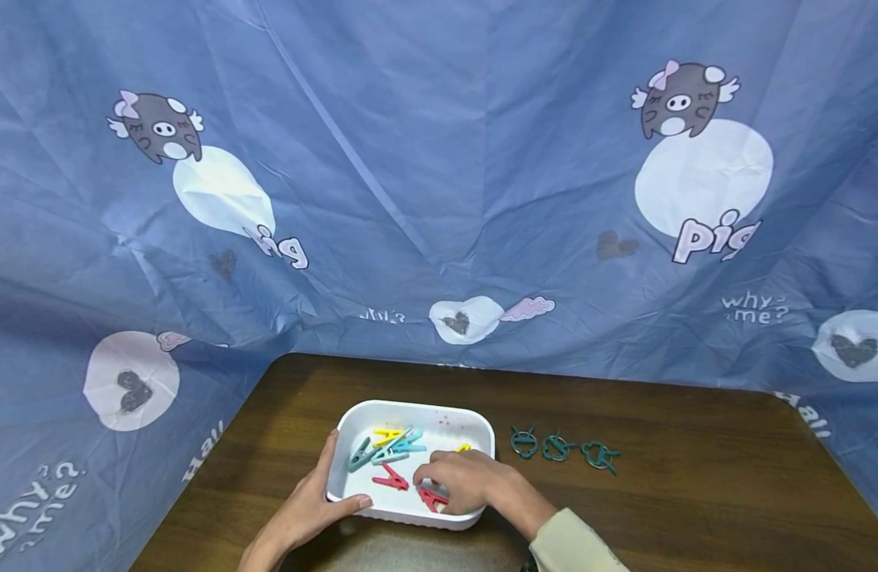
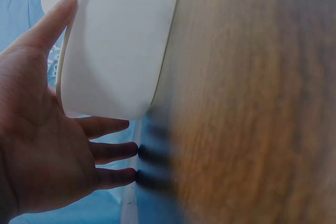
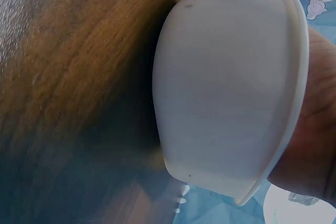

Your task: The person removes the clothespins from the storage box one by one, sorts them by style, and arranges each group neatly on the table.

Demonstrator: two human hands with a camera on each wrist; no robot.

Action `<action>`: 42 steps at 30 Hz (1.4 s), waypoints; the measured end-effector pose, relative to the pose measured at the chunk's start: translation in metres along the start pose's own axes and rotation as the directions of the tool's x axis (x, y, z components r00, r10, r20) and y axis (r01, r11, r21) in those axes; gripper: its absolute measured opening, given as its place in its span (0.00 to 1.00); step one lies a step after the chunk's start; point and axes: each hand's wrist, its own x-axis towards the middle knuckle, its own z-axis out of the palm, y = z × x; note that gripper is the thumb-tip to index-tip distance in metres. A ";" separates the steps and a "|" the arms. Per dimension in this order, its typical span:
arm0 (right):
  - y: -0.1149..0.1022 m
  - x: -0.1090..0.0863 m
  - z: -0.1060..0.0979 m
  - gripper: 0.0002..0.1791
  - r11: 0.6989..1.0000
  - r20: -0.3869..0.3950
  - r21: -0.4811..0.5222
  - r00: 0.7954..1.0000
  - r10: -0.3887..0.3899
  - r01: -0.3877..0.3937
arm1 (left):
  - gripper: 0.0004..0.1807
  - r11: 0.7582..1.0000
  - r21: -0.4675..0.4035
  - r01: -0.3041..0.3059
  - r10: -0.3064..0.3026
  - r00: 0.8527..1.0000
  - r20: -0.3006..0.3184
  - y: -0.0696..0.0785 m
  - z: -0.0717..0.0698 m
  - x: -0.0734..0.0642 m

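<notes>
A white plastic tray [image 1: 367,409] sits on the table with several clothespins inside. My left hand [image 1: 306,500] is at its left front corner, thumb over the near rim and fingers along the left side; in the left wrist view those fingers are straight. My right hand [image 1: 463,481] reaches into the tray's right side, its curled fingers pinching a red clothespin [image 1: 431,499], partly covered by the hand. Another red clothespin [image 1: 391,477] lies to its left. Behind are light blue clothespins [image 1: 410,442], a dark green one [image 1: 360,451] and a yellow one [image 1: 387,437].
Right of the tray, three dark green ring-shaped pieces [image 1: 555,446] with thin prongs lie in a row on the brown wooden table [image 1: 660,477]. A second yellow clothespin [image 1: 463,447] peeks out behind the right hand. Blue printed cloth [image 1: 424,159] hangs around the table.
</notes>
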 end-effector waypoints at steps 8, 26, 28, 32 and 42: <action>-0.001 0.005 0.003 0.25 1.000 0.004 -0.002 1.000 0.021 -0.021 | 0.66 1.000 0.000 -0.011 0.011 1.000 -0.008 0.001 0.000 -0.001; -0.001 0.005 0.004 0.21 1.000 0.023 -0.003 1.000 0.014 -0.013 | 0.66 1.000 0.009 -0.001 0.001 1.000 -0.011 0.002 0.000 -0.001; -0.001 0.006 0.004 0.21 1.000 0.026 0.002 1.000 0.012 -0.012 | 0.66 1.000 0.009 -0.005 0.005 1.000 -0.014 0.002 0.000 -0.002; -0.001 0.007 0.005 0.20 1.000 0.029 0.009 0.999 0.015 -0.016 | 0.66 1.000 0.007 -0.008 0.008 1.000 -0.016 0.003 0.000 -0.002; 0.000 0.008 0.005 0.21 0.998 0.048 0.050 0.998 0.032 -0.035 | 0.66 1.000 0.008 -0.008 0.008 1.000 -0.016 0.002 0.000 -0.001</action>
